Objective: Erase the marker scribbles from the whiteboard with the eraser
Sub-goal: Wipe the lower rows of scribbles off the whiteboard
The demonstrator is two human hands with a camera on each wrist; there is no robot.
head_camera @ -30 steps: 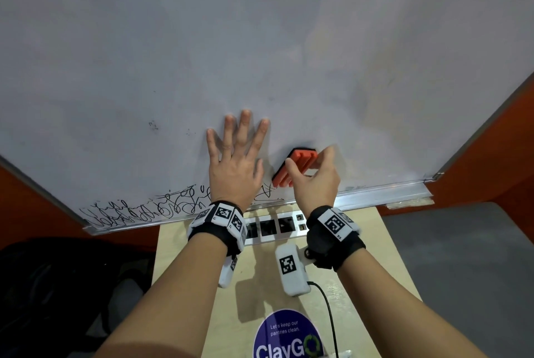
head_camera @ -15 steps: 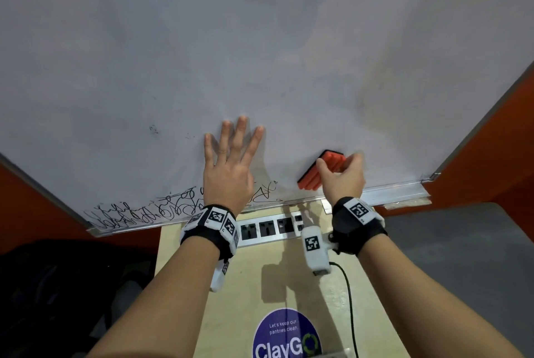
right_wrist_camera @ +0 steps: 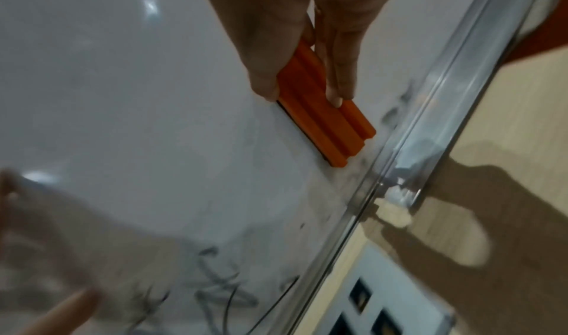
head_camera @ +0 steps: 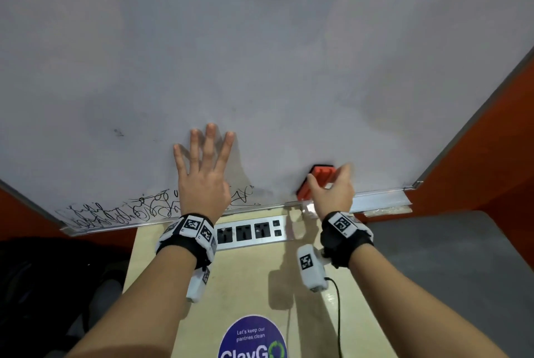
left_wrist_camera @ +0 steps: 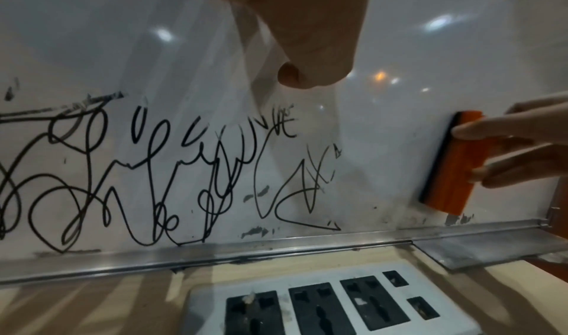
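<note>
Orange ribbed plastic eraser [head_camera: 319,180], pinched in the right hand [head_camera: 332,193], presses the glossy whiteboard [head_camera: 260,54] at five o'clock; the left hand [head_camera: 203,175] lies flat, fingers spread, above black scribbles [left_wrist_camera: 138,177].

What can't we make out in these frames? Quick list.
- Scribbles under the left hand: head view, hand covers them.
- Eraser pad face: every view, pressed against the whiteboard; right hand hides part.
- Scribbles in right wrist view: blurred.
- Sticker text: cut off at bottom edge.
</note>
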